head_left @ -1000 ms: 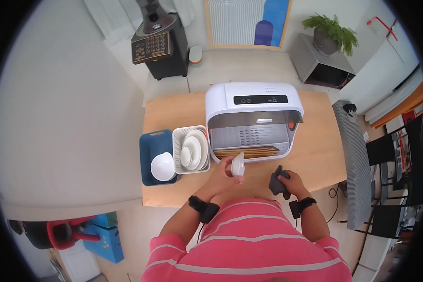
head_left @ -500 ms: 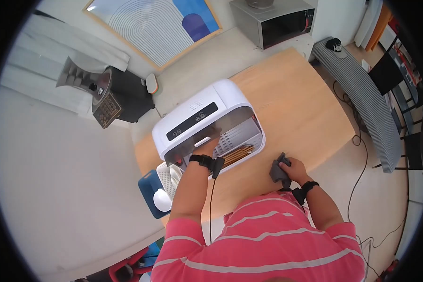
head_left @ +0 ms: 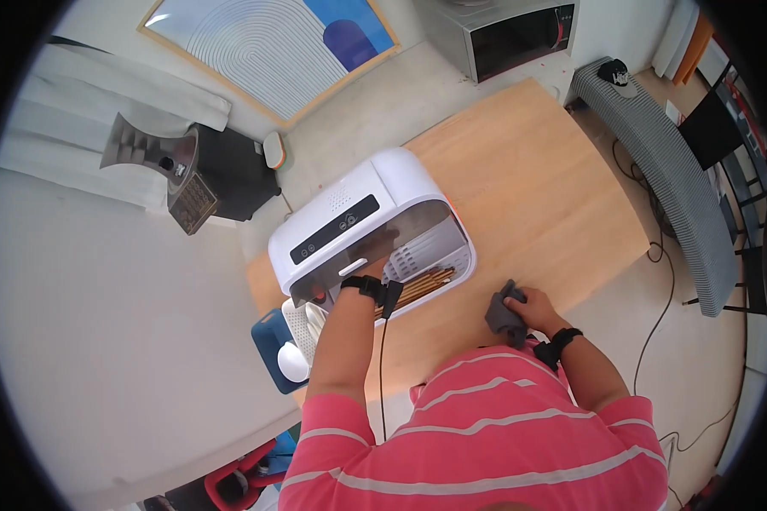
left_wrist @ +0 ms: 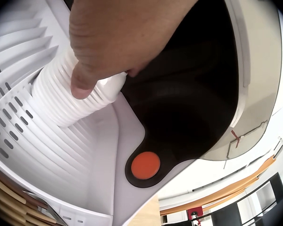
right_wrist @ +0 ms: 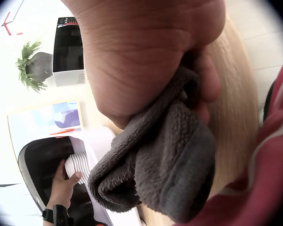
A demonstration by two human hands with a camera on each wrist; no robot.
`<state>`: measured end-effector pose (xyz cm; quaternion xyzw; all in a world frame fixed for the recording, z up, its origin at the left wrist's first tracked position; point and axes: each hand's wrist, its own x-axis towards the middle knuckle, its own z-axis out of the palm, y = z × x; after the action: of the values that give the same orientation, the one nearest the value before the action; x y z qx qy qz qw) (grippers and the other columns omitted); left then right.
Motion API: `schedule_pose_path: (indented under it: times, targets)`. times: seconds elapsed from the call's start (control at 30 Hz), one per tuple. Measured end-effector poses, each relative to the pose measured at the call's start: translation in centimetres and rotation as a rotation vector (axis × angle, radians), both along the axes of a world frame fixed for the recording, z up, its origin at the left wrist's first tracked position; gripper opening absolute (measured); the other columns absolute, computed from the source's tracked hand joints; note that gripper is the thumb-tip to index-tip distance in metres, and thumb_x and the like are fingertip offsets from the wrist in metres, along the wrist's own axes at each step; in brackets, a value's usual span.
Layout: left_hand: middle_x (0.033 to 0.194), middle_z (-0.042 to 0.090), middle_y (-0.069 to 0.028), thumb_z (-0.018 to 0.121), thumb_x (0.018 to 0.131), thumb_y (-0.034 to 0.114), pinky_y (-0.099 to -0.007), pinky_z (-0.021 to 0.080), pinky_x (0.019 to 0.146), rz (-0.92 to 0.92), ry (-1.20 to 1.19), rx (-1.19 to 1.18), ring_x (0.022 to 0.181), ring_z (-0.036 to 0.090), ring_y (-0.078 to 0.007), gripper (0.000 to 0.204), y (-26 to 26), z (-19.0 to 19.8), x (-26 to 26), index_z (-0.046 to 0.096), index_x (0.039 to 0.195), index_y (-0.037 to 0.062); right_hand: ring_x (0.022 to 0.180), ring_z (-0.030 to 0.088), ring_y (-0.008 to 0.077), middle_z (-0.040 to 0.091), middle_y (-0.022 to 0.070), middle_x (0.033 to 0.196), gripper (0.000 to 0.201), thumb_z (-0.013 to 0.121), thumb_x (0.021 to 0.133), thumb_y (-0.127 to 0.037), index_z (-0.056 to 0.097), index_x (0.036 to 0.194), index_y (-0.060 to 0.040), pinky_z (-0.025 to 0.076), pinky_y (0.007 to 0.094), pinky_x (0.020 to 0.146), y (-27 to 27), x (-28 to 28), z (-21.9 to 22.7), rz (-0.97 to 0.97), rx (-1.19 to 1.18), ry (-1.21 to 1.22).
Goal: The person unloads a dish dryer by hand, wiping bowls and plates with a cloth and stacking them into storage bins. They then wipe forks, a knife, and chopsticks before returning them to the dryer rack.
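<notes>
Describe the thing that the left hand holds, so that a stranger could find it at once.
Start at the white domed appliance on the wooden table. Inside its open front, the left hand holds a small white ribbed bowl against the slotted rack. Bowl walls are ridged, and the chopsticks below are brown.

In the head view the left hand (head_left: 377, 253) is hidden inside the white cabinet (head_left: 349, 213). In the left wrist view its fingers cover the ribbed white piece's (left_wrist: 68, 101) top.

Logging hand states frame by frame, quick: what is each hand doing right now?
Left hand: holding a small white ribbed bowl inside the white countertop dish cabinet.
Right hand: gripping a crumpled grey cloth.
</notes>
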<state>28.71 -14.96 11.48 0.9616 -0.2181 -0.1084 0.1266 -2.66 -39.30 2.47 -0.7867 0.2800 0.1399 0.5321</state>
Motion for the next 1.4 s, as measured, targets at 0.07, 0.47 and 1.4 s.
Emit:
schedule_pose_path:
  times: [0.07,0.47,1.4]
  targets:
    - [0.134,0.064,-0.0204,0.073,0.086,0.037,-0.0508,0.045,0.107,-0.017,-0.091,0.050,0.127,0.057,-0.0403,0.057,0.3,0.2,-0.7,0.064,0.133,0.0082,0.083,0.072,0.0347,0.073,0.0219,0.089,0.047,0.073,0.087,-0.045,0.074,0.099,0.0010,0.055,0.0434,0.076,0.0,0.1,-0.2,0.021,-0.010,0.036]
    - [0.111,0.070,-0.0180,0.070,0.086,0.010,-0.0493,0.051,0.090,0.292,-0.478,-0.390,0.102,0.066,-0.0396,0.029,13.9,-0.7,-14.6,0.067,0.114,0.0056,0.087,0.069,0.0192,0.076,0.0129,0.094,0.038,0.071,0.095,-0.031,0.072,0.108,0.0054,0.054,0.0359,0.079,-1.0,0.6,-1.9,0.096,0.131,0.014]
    - [0.112,0.072,-0.0248,0.063,0.089,0.017,-0.0491,0.057,0.092,1.094,0.030,0.207,0.108,0.070,-0.0409,0.030,40.5,1.0,-14.5,0.064,0.114,0.0008,0.094,0.068,0.0180,0.073,0.0074,0.108,0.046,0.077,0.086,-0.019,0.066,0.126,0.0002,0.055,0.0339,0.083,0.3,4.3,6.8,0.452,0.218,0.244]
